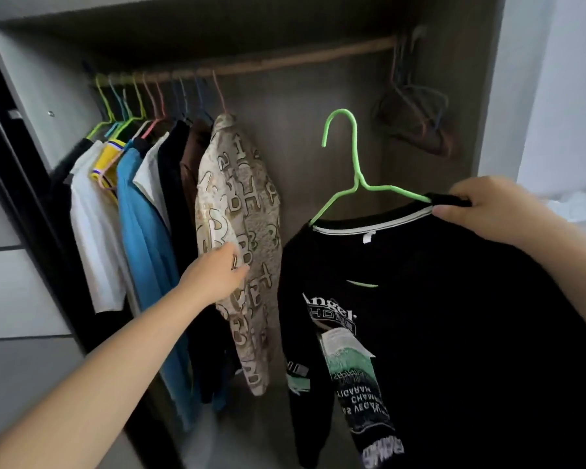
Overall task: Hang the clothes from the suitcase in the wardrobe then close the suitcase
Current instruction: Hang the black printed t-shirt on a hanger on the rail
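A black printed T-shirt (454,299) hangs on a green hanger (354,164) held in the air inside the wardrobe, below the wooden rail (301,60). My right hand (487,206) grips the hanger's right shoulder through the shirt's collar. My left hand (217,274) presses with straight fingers against a beige patterned shirt (247,231), the rightmost of several garments hung at the rail's left. The suitcase is out of view.
Several empty hangers (416,120) hang bunched at the rail's right end. The rail is bare between the beige shirt and those hangers. The wardrobe's dark door frame (21,184) stands at left, and a pale wall (562,96) lies at right.
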`<state>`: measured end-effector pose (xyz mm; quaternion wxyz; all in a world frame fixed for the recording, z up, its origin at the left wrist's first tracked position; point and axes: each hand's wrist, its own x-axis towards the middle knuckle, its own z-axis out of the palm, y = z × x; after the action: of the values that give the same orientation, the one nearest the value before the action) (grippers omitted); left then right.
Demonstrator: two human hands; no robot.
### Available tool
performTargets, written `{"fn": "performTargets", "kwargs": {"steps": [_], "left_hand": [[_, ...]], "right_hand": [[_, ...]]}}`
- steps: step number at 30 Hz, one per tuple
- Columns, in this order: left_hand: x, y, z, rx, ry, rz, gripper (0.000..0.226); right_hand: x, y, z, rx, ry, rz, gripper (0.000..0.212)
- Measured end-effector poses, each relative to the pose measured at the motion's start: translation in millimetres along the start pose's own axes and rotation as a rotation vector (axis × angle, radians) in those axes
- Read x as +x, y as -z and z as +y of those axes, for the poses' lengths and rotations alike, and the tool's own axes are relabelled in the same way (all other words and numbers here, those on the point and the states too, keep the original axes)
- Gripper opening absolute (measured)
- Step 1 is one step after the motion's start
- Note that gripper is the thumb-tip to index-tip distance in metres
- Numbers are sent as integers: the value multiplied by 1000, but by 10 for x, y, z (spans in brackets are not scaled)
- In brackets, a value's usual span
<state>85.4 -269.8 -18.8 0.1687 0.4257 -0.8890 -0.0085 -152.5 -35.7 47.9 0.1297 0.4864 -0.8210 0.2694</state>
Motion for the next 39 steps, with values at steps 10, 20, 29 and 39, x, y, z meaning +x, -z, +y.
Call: {"fn": "performTargets", "kwargs": {"steps": [10, 20, 29, 39], "left_hand": [[482, 197, -105, -34, 102, 232, 33], [1364, 441, -73, 102, 110, 480, 37], [1683, 567, -243, 220, 245, 300, 39], [1788, 648, -371, 259, 219, 215, 35]], "right_hand": [[866, -415, -373, 946, -472, 67, 8], [2039, -611, -683, 878, -49, 39, 10], [2711, -950, -1019, 801, 60, -47, 31], [2996, -1035, -1463, 716, 117, -31, 23]]}}
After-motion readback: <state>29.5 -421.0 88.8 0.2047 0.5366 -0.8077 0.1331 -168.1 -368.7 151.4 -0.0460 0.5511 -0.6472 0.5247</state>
